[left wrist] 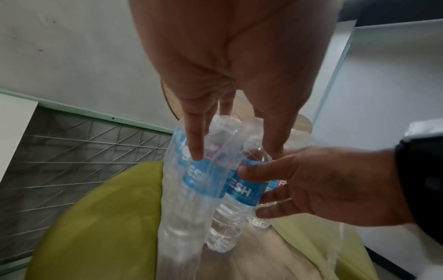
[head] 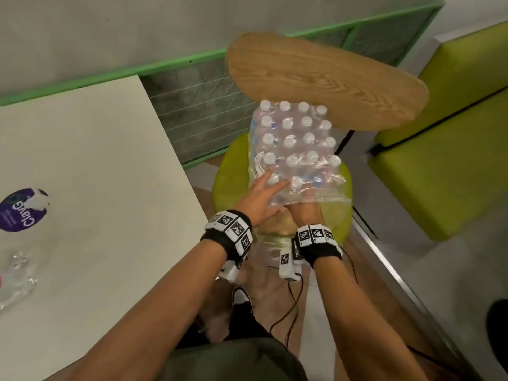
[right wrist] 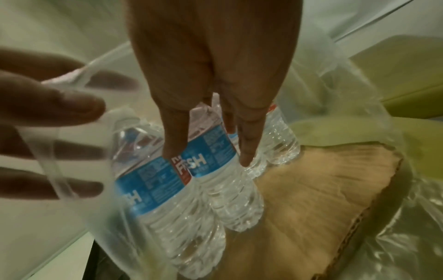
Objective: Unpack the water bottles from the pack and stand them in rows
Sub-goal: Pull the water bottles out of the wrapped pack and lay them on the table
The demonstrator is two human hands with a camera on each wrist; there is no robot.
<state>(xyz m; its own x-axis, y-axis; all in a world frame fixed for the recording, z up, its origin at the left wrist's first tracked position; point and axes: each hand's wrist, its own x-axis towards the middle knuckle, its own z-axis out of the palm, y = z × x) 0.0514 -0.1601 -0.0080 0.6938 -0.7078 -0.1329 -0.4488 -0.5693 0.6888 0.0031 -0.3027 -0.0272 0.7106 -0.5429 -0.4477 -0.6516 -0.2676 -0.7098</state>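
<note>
A pack of water bottles (head: 297, 144) in clear plastic wrap stands on a green stool (head: 229, 174). Its near end is torn open. My left hand (head: 264, 193) lies on the pack's near left top, fingers straight against the wrap; the left wrist view shows the left hand (left wrist: 235, 147) touching a wrapped bottle. My right hand (head: 308, 207) reaches under the loose plastic at the open end. Seen from the left wrist, the right hand (left wrist: 251, 193) curls thumb and fingers round a blue-labelled bottle (left wrist: 230, 217). Seen from the right wrist, the right hand (right wrist: 209, 155) straddles that bottle (right wrist: 230, 199).
A white table (head: 96, 160) stands at the left, with a purple sticker and crumpled clear plastic (head: 16, 276) on it. A round wooden tabletop (head: 330, 78) overhangs the pack's far end. Green seats (head: 453, 133) are at the right. A cardboard tray (right wrist: 323, 189) lies under the bottles.
</note>
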